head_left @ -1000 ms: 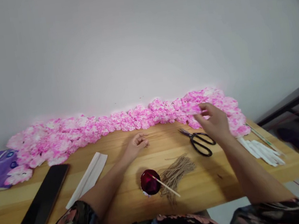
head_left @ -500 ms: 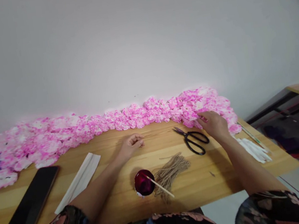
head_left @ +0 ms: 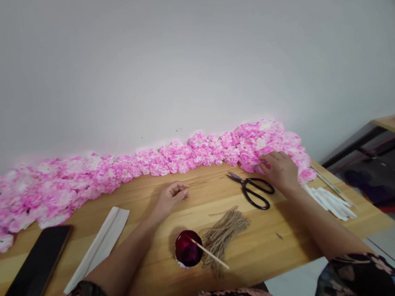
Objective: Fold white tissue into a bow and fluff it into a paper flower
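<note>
My left hand (head_left: 173, 196) rests on the wooden table, its fingers loosely curled in towards the thumb, with nothing visible in it. At the right end of a long row of pink and white flowers (head_left: 180, 155), my right hand (head_left: 280, 170) is closed on the edge of a pink flower; its back hides part of the grip. Black-handled scissors (head_left: 257, 188) lie just left of that hand, blades pointing up and left. Nearer to me stands a small cup of dark red liquid (head_left: 188, 250), a thin wooden stick (head_left: 213, 256) leaning out of it.
A bundle of brown twine (head_left: 227, 232) lies right of the cup. White rolled sticks (head_left: 330, 202) and a thin green-and-white stick (head_left: 326, 180) sit by my right forearm. On the left are a folded white strip (head_left: 99, 247) and a black phone (head_left: 31, 276). The wall rises behind the flowers.
The view has shifted slightly, so the table things appear a little lower and further left. My right hand has turned slightly at the flowers; my left hand stays curled on the table.
</note>
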A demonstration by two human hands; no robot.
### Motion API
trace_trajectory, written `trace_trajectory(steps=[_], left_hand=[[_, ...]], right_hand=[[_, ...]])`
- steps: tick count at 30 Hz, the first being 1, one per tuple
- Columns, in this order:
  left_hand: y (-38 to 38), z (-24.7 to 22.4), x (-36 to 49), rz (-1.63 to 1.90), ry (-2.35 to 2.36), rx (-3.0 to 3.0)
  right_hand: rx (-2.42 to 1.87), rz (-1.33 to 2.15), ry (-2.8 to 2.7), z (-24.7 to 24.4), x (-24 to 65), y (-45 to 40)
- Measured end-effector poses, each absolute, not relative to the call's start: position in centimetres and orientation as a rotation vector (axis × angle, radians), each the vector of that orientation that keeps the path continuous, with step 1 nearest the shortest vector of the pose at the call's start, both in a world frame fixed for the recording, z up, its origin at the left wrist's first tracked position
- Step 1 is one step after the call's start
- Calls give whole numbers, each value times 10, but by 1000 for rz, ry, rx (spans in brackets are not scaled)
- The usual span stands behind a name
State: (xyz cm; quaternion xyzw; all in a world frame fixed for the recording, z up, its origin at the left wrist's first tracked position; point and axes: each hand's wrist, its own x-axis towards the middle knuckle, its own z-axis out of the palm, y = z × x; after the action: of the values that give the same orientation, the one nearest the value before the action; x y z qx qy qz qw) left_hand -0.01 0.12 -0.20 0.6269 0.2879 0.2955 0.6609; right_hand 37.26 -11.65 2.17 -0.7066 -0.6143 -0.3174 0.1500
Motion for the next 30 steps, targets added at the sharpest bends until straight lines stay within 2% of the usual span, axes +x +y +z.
trace_trajectory(steps=[7, 20, 30], left_hand=[[1, -3, -1, 669, 657, 1438], [0, 0, -1, 661, 682, 1432], [0, 0, 0, 665, 665, 1434]], right_hand=[[-2022, -945, -1858, 21, 375, -117], [-2260, -876, -1842, 25, 362, -115], [-2236, -774, -1864, 26, 365, -127]])
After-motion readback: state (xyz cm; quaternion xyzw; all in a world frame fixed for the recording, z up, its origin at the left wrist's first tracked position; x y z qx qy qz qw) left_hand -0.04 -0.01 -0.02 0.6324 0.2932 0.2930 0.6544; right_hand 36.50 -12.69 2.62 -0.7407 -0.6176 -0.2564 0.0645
